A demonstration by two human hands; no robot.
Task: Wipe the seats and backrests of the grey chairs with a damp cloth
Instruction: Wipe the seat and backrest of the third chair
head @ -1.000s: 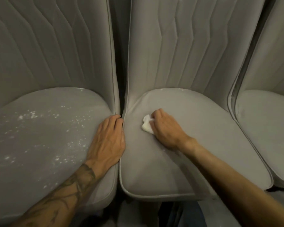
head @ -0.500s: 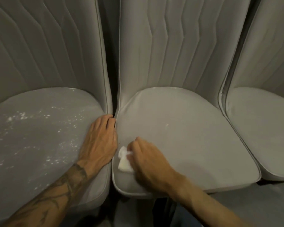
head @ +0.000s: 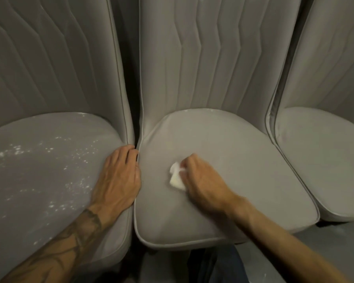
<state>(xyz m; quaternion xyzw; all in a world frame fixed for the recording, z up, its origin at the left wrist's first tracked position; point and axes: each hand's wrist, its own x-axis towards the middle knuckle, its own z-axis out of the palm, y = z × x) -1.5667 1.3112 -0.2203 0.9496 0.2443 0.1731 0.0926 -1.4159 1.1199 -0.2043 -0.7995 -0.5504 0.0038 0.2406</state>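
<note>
Wiping the middle seat is the step in hand. Left seat (head: 39, 170) is speckled white and looks not yet done. Left hand (head: 119, 178) lies flat, fingers straight, on that seat's right edge by the gap. Cloth (head: 176, 177), a small white wad, sits on the middle seat (head: 243, 156) left of centre, pinched under the curled fingers of the right hand (head: 200, 180). Right seat (head: 325, 156) has no hand on it. Next, probably: sweep the cloth over the rest of this seat, then the backrest (head: 213, 58).
</note>
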